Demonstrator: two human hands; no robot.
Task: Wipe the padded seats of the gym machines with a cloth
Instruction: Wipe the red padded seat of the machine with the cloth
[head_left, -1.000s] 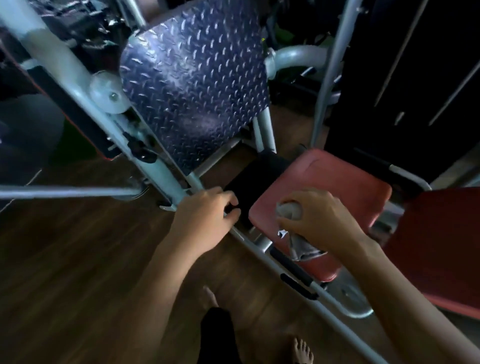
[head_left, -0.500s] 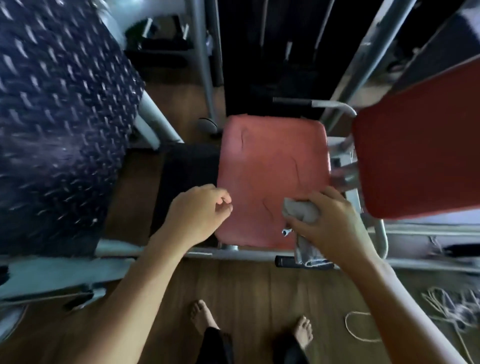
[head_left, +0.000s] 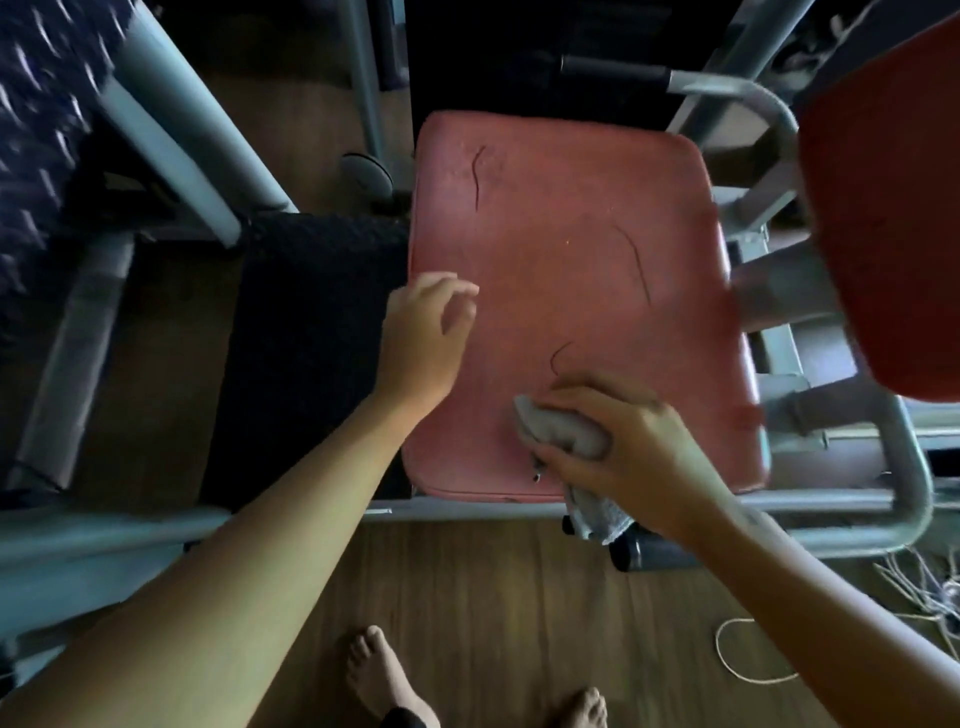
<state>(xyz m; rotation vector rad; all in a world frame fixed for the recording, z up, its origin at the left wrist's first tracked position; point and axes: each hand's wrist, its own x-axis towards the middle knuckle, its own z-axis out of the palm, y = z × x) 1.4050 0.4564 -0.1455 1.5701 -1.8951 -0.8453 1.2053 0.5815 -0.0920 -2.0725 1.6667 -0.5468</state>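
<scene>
Wiping the red seat (head_left: 571, 234): the right hand (head_left: 634, 447) grips the bunched grey cloth (head_left: 563, 428), fingers curled round it, pressing it on the pad's near right part with a tail hanging over the front edge. The left hand (head_left: 426, 338) is at the seat's left edge, fingers loosely curled and empty; contact unclear. Most of the pad lies beyond the cloth, so the next move likely calls for strokes toward the far edge.

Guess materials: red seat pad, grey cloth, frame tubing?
Red seat pad: likely vinyl or faux leather over foam; dull sheen, dark cracks in the skin. Grey cloth: soft woven or terry fabric; bunches in the right hand, textured hanging end. Frame tubing: painted metal by its look; smooth grey bent tube.
</scene>
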